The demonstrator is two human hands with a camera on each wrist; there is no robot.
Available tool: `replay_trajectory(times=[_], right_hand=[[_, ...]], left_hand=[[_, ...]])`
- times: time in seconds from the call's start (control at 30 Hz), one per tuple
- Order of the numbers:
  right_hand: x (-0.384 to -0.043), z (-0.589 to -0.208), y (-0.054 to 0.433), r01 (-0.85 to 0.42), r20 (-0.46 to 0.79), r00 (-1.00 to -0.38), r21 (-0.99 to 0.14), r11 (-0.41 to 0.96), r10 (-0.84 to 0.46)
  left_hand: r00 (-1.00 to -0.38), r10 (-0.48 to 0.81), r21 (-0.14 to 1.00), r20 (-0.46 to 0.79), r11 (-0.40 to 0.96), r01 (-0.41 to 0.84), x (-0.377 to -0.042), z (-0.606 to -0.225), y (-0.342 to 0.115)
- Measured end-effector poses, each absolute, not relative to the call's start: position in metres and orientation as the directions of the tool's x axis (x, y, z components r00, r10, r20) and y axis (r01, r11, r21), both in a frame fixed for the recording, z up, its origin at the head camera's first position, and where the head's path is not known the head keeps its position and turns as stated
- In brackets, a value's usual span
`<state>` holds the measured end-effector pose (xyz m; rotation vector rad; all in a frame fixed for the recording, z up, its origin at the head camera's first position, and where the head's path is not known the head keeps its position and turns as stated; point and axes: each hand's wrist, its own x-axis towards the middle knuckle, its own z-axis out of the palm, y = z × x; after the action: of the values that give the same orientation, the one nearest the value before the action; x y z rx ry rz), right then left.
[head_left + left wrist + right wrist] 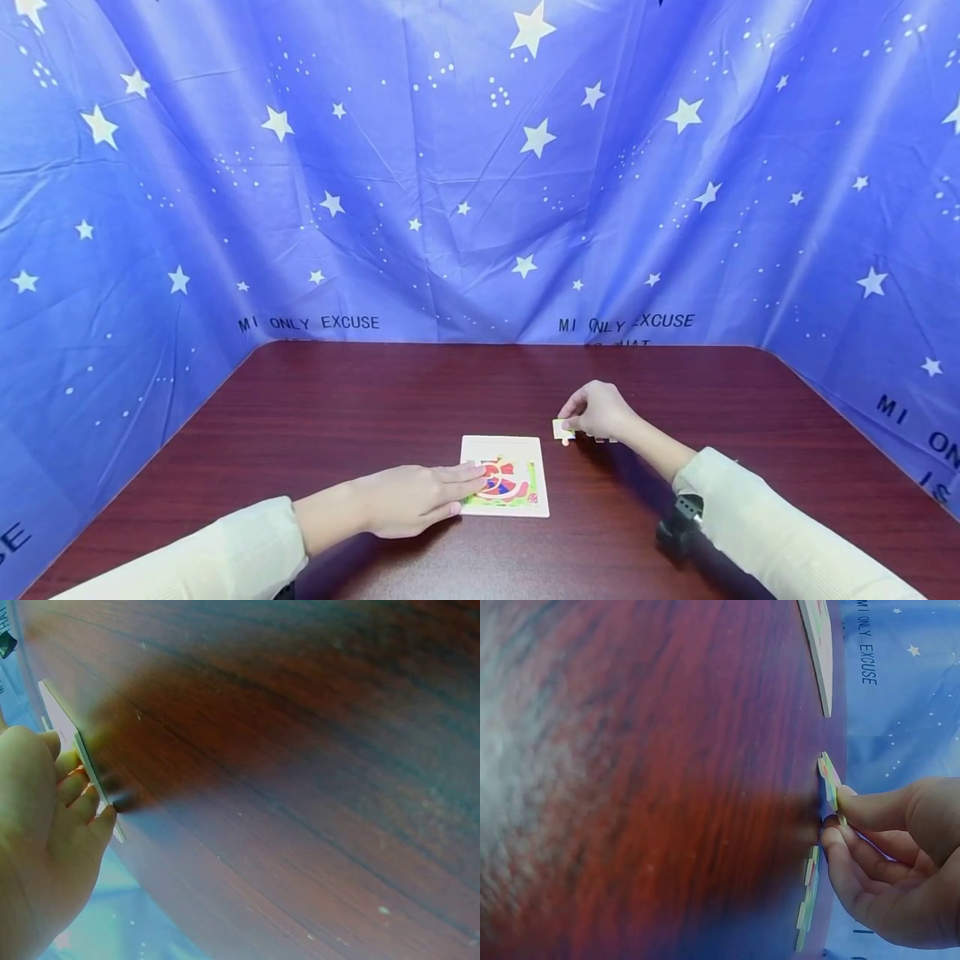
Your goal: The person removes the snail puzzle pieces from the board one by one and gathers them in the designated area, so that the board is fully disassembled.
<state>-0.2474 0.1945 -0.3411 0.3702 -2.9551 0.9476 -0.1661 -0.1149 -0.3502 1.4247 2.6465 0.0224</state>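
A square puzzle board (501, 439) with a pale frame and a red, blue and green picture lies on the table. My left hand (412, 498) rests on its left side, fingers straight and laid over part of the picture. To the right of the board, my right hand (600, 408) pinches a jigsaw piece (562, 430) between thumb and fingers. That piece (829, 782) is tilted close over the table in the right wrist view. More puzzle pieces (808, 900) lie beside the right hand, mostly hidden behind it in the head view.
The dark red wooden table (337, 417) reaches back to a blue star-printed curtain (450, 167), which also hangs at both sides. A black device (678, 525) is strapped at the right wrist, by the pale sleeve (765, 508).
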Motion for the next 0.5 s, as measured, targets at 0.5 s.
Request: replay_trajectory(times=[0.5], right_hand=[[-0.2469,-0.3354,0.1924,-0.274,0.118,-0.962,-0.421,0.864,-0.248]], left_hand=[[-0.547,0.830,0.086,-0.111,0.556,0.827,-0.1663,-0.3516,-0.1161]])
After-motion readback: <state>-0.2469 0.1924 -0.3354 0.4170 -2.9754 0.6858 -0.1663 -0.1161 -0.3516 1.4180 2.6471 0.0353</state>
